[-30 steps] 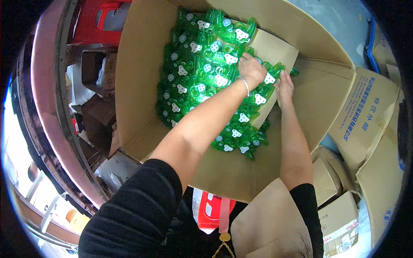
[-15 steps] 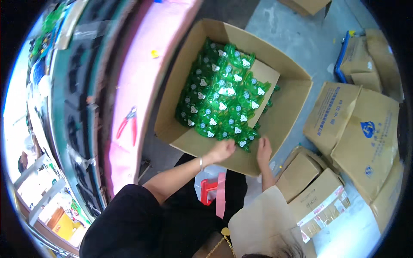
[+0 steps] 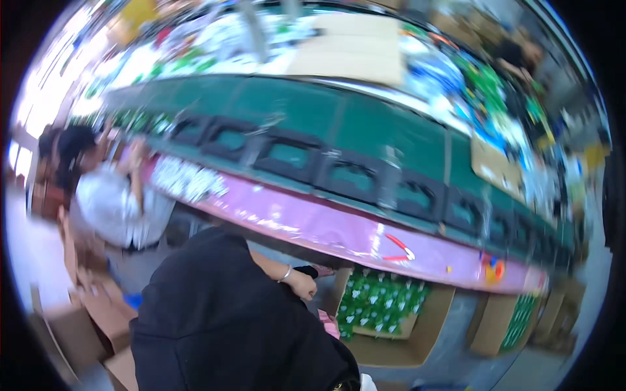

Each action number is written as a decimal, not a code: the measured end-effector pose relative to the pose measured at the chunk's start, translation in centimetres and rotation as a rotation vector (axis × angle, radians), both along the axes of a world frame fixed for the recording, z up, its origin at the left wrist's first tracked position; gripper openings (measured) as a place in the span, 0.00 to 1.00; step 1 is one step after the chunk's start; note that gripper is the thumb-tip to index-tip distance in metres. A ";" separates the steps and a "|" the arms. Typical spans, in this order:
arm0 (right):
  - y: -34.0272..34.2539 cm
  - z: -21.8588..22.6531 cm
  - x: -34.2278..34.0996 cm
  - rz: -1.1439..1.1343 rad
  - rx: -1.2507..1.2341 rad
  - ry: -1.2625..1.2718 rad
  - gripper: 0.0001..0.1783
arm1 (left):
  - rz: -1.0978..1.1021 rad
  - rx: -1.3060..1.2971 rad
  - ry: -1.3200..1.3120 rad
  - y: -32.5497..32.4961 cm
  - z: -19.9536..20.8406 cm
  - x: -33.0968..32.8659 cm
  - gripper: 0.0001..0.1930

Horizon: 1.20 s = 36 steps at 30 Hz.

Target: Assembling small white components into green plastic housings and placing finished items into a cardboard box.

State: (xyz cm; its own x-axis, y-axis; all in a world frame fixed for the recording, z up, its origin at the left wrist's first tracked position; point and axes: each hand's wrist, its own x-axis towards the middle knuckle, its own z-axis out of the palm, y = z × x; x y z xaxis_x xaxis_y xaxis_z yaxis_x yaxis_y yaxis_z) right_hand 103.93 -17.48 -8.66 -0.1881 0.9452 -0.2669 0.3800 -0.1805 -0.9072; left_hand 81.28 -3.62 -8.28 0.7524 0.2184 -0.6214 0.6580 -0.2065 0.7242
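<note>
My left hand [image 3: 302,285], with a bracelet at its wrist, hangs below the near edge of the pink-covered work ledge [image 3: 313,221]. Its fingers look loosely curled and closed, and nothing shows in them, though the picture is smeared. Just right of it stands an open cardboard box [image 3: 438,326] holding rows of clear green plastic pieces [image 3: 378,301] with small white marks. My right hand is out of view, and my dark sleeve and body fill the lower middle. On the ledge ahead lie red-handled pliers [image 3: 399,249].
Behind the ledge runs a green conveyor [image 3: 365,117] with black frames [image 3: 287,156] along it. A person [image 3: 120,202] works at the left near a heap of small white pieces [image 3: 186,179]. Another box [image 3: 486,326] of green pieces stands right; cardboard boxes [image 3: 72,329] stand lower left.
My view has swung to the left and up toward the conveyor. My left hand has left the box of green pieces; my right hand has gone out of view.
</note>
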 end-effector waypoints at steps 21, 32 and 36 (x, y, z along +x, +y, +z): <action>7.2 -5.6 -16.3 0.076 -0.305 -0.531 0.19 | 1.094 -0.006 -0.179 -6.2 2.9 -37.2 0.14; 6.4 -7.5 -28.7 -0.136 -0.363 -0.501 0.16 | 0.788 1.071 0.351 1.7 2.5 -55.7 0.23; 7.6 -6.7 -30.6 -0.029 -0.369 -0.517 0.16 | 0.813 0.858 0.484 0.2 -2.5 -59.5 0.29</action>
State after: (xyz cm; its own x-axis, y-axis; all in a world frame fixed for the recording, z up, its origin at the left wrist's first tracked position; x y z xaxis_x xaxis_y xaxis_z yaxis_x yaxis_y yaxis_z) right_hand 73.36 -9.91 -15.36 0.0764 0.7764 -0.6256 0.7423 -0.4632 -0.4842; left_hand 21.78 -3.45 -10.81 -0.0489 0.9732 -0.2249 0.9725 0.0976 0.2113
